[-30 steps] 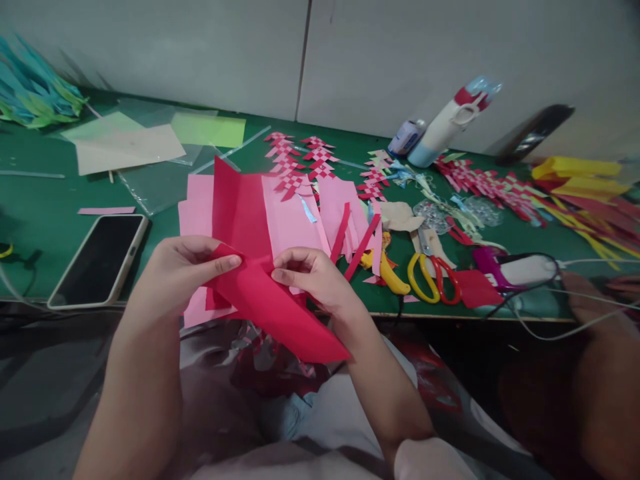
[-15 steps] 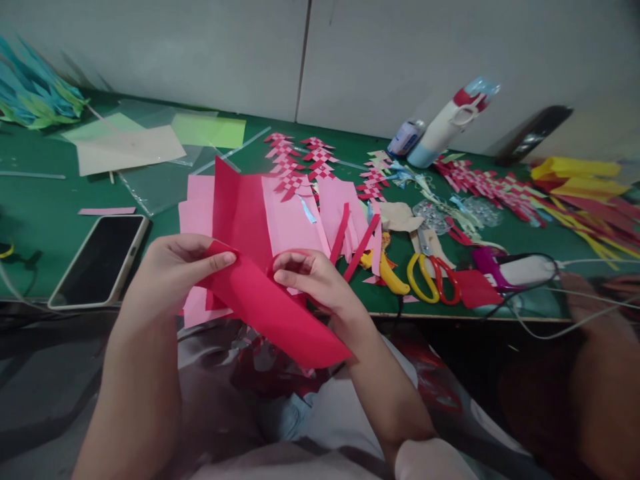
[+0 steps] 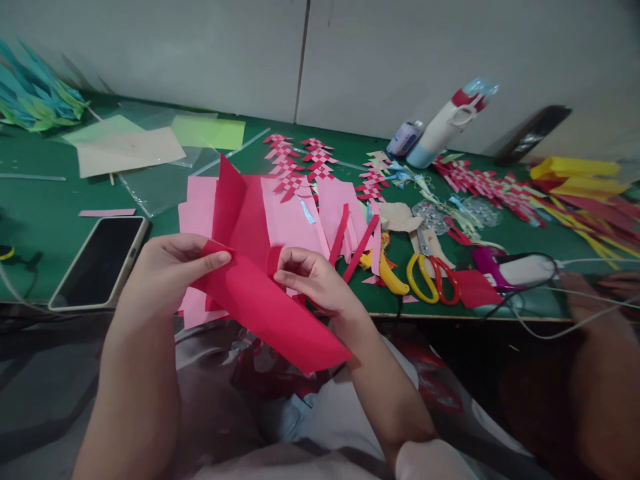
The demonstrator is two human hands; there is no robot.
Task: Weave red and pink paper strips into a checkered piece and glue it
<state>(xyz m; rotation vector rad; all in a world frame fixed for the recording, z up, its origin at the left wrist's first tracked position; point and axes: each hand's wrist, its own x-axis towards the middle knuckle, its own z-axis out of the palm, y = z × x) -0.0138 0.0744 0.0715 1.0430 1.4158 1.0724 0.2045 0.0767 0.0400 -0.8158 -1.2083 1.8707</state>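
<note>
The left hand's (image 3: 170, 273) fingers pinch the left end of a red sheet (image 3: 273, 313), thumb laid flat on top, and the right hand's (image 3: 315, 280) fingers are drawn narrow, thumb against forefinger, on a small curled red piece (image 3: 273, 260) at the sheet's upper edge; whether that piece is part of the sheet I cannot tell. The red sheet itself slants down towards the person's lap, its lower corner by the right wrist. Just beyond the red sheet stands a darker red fold (image 3: 230, 200), with pink papers (image 3: 295, 227) around it on the green counter (image 3: 30, 207). Near the red sheet on its right lie loose red strips (image 3: 341, 233), a yellow-handled tool (image 3: 393, 272) and scissors (image 3: 436, 280) with one yellow and one red handle. To the left of the red sheet is a phone (image 3: 103, 263), screen up and dark. Farther beyond the red sheet are woven pink-and-red strips (image 3: 286, 170), and to the far left a beige sheet (image 3: 133, 153). Well to the right of the red sheet, at the back, a small can (image 3: 404, 140) stands beside a tilted white bottle (image 3: 445, 130)
</note>
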